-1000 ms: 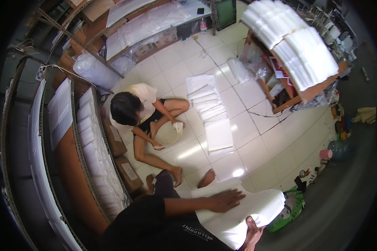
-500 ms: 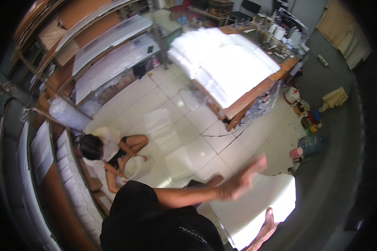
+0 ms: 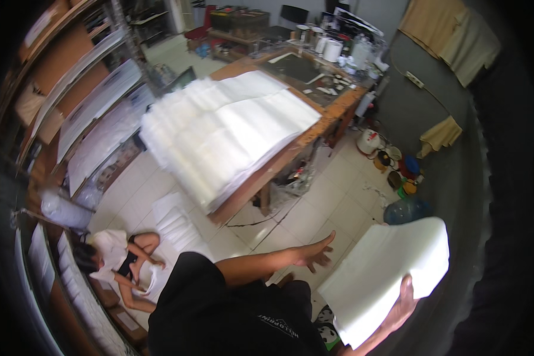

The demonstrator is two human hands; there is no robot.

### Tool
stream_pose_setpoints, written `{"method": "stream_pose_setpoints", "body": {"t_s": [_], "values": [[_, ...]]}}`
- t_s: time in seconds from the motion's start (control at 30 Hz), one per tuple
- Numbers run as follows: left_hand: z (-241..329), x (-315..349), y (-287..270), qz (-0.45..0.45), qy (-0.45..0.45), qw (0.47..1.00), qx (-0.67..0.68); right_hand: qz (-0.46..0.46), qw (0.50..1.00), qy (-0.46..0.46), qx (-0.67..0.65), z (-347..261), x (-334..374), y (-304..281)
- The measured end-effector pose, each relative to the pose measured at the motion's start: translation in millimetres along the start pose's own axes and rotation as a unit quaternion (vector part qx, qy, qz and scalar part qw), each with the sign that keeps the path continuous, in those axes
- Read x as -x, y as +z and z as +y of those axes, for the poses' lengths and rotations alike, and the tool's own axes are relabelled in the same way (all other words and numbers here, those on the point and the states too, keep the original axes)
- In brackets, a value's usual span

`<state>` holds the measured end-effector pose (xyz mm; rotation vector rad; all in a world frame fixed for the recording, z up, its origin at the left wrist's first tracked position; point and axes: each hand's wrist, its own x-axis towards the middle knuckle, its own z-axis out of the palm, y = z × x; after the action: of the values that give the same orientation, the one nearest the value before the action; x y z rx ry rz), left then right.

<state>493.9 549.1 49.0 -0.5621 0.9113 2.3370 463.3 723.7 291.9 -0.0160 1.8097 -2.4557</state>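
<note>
The broad white sheet, smooth and slightly shiny [image 3: 380, 267], is in the air at the person's right side, in front of the black cloth shirt [image 3: 237, 302] and clear of the tiled floor. The right hand [image 3: 402, 305] pinches it by its right-hand edge: the thumb lies flat on the upper face, while the fingers are hidden below, so I cannot tell how they are placed. The left hand [image 3: 313, 254] is spread, its fingers apart, near the left edge but not touching it — it holds nothing. The sheet seems to be light and flexible, for its far end bends into a soft curve; whether it is one layer or several, I cannot tell. Its glossy surface may be a little slippery and may crease easily, so a flat, gentle hold on both long edges, close to the middle, would probably support it better than one thumb alone. Its long axis runs obliquely, from the near end at lower left to the rounded far end at upper right — this far end points away from the body and to the right, close in view to the transparent blue plastic water jug [image 3: 406, 210] by the wall.
</note>
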Motion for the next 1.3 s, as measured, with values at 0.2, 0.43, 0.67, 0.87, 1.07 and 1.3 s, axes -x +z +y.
{"method": "stream_pose_setpoints", "body": {"t_s": [0.2,0.43,0.67,0.87,1.07,1.3], "values": [[60,-128,34,-0.268,0.03,0.913,0.306,-0.068,0.994,-0.041,-0.077,-14,-161,50],[208,-171,-10,-0.102,0.28,0.903,0.31,-0.175,0.982,0.058,-0.038,-25,-324,106],[367,-171,-111,0.033,0.489,0.824,0.283,-0.318,0.945,0.073,0.022,5,-465,205],[451,-184,-214,0.087,0.517,0.816,0.242,-0.475,0.87,0.083,0.107,47,-573,334],[528,-157,-247,0.208,0.46,0.793,0.341,-0.618,0.74,0.123,0.233,125,-695,483],[558,-154,-300,0.565,0.451,0.608,0.328,-0.745,0.628,0.14,0.176,284,-801,617]]}}
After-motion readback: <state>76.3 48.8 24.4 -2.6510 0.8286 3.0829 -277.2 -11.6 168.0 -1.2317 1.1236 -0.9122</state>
